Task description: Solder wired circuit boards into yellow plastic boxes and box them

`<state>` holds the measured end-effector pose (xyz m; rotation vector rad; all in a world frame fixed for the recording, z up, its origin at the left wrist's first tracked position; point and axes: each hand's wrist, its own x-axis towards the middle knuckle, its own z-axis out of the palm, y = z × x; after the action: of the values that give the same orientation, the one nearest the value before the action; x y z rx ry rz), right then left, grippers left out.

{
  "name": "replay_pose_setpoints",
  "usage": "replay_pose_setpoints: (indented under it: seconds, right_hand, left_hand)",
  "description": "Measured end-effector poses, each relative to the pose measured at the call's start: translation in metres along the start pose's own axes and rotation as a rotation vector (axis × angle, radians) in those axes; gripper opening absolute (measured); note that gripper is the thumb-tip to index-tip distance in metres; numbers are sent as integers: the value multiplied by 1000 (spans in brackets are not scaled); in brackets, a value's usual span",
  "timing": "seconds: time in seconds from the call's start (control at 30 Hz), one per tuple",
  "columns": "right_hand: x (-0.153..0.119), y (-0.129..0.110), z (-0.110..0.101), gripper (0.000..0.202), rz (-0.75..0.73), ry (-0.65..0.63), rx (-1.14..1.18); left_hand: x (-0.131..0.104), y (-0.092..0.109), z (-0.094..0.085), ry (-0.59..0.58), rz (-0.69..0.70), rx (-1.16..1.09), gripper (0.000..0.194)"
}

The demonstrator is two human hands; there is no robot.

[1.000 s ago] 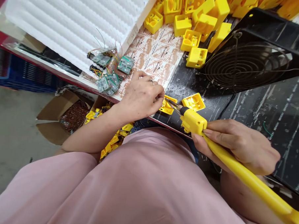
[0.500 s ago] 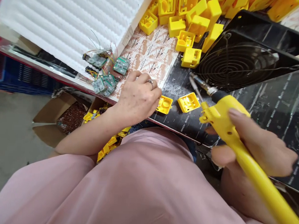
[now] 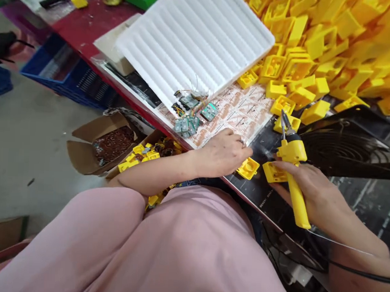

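My right hand (image 3: 312, 185) is closed around a yellow soldering gun (image 3: 298, 198), its metal tip pointing up and away from me. The fingers of that hand also touch a small yellow plastic case (image 3: 274, 172), tilted beside the gun. My left hand (image 3: 222, 153), with a ring on one finger, curls over the left edge of another open yellow case (image 3: 248, 169) at the bench edge; its fingertips are hidden. Just beyond the left hand lie several small green circuit boards (image 3: 209, 111) with thin wires, partly on a white ribbed foam sheet (image 3: 196, 38).
A large heap of yellow cases (image 3: 331, 48) covers the back right. A black fan (image 3: 347, 139) with a wire grille stands right of the gun. Below the bench are an open cardboard box (image 3: 84, 154) and a blue crate (image 3: 68, 80). A cable hangs near my right forearm.
The view has swung, showing more of the left side and the heap. My right hand has brought the soldering gun closer to upright and touches the second case. The left hand stays at its case.
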<state>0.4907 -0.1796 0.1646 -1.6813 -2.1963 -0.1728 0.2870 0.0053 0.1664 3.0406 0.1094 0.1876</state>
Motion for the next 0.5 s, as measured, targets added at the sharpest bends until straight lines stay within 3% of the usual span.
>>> replay_pose_setpoints:
  seconds: [0.1,0.2,0.27,0.37,0.5]
  right_hand:
    - [12,4,-2,38,58,16,-3]
    - [29,5,5,46,113,46,-3]
    - [42,6,17,50,144,85,-20]
    - [56,10,37,51,190,117,-30]
    - [62,10,45,47,198,107,1]
  left_hand:
    - [-17,-24,-15,178,-95,-95,30]
    - [-32,-78,-40,391,-450,-24,29]
    - [-32,-118,-53,430,-695,72,32]
    - [-22,-157,-53,291,-883,47,38]
    - [-11,-165,-36,187,-781,-143,16]
